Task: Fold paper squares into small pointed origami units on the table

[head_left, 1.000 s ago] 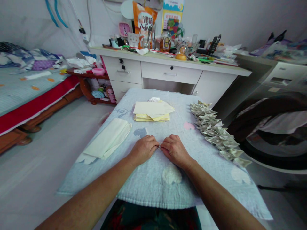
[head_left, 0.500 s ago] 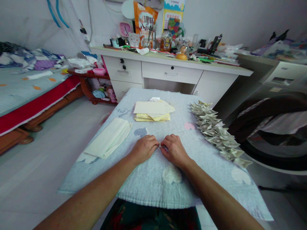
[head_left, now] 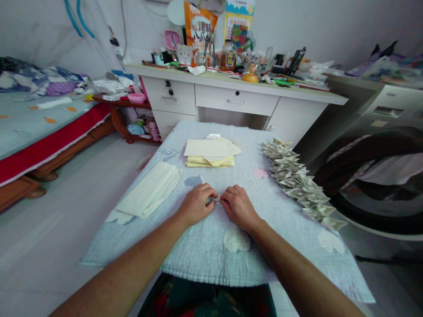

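Near the middle of the cloth-covered table (head_left: 205, 259), my left hand (head_left: 197, 204) and my right hand (head_left: 239, 204) meet over a small piece of folded paper (head_left: 217, 200). Both are closed, pinching it from either side; the fingers hide most of it. Beyond them lies a stack of cream and yellow paper (head_left: 209, 149). A folded pale sheet (head_left: 150, 190) rests to the left of my left hand. Off to the right of my right hand, a long row of folded paper pieces (head_left: 295, 180) with pointed tips runs along the table edge.
A white desk (head_left: 236, 99) crowded with jars, bags and small things stands behind the table. At the right is a washing machine (head_left: 380, 176) with its door open and cloth in it. A bed (head_left: 49, 127) and a low wooden shelf (head_left: 122, 103) are on the left.
My left hand's fingers have shifted slightly up and away from the right hand's, so more of the small paper shows between them. The other things stay in place.
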`<state>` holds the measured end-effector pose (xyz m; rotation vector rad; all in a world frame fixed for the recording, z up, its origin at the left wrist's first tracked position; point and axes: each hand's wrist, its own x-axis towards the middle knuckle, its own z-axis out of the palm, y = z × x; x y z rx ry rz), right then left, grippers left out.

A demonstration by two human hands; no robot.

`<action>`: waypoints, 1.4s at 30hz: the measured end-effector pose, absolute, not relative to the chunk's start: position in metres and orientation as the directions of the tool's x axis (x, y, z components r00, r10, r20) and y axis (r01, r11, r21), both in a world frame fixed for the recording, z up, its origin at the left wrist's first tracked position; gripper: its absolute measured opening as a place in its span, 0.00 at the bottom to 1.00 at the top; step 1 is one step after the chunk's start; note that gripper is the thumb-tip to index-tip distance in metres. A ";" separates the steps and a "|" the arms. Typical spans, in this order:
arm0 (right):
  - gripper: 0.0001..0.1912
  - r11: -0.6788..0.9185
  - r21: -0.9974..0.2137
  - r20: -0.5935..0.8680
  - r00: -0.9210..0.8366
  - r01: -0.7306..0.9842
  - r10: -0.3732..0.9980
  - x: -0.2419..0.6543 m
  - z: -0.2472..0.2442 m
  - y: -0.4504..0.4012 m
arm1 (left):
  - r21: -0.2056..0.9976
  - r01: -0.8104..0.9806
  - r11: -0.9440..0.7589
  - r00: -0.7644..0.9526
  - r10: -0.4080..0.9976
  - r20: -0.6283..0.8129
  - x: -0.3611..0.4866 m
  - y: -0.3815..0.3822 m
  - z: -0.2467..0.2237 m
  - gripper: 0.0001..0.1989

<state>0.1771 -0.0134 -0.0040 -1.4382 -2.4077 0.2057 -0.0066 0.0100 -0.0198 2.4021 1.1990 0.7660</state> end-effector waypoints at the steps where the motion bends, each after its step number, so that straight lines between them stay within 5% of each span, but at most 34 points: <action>1: 0.05 0.478 -0.296 0.200 -0.436 0.827 0.877 0.177 -0.004 -0.013 | 0.528 0.623 -0.578 0.494 0.813 0.307 -0.007 0.010 -0.019 0.08; 22: 0.04 0.429 -0.340 0.148 -0.403 0.837 0.903 0.175 0.000 -0.010 | 0.606 0.571 -0.554 0.510 0.818 0.267 -0.005 0.013 -0.016 0.03; 32: 0.01 0.410 -0.377 0.156 -0.379 0.831 0.912 0.177 0.000 -0.011 | 0.505 0.602 -0.618 0.561 0.778 0.283 -0.002 0.017 -0.017 0.06; 42: 0.09 0.375 -0.460 0.185 -0.326 0.804 0.927 0.179 -0.002 -0.007 | 0.578 0.511 -0.637 0.577 0.752 0.318 0.002 0.019 -0.013 0.04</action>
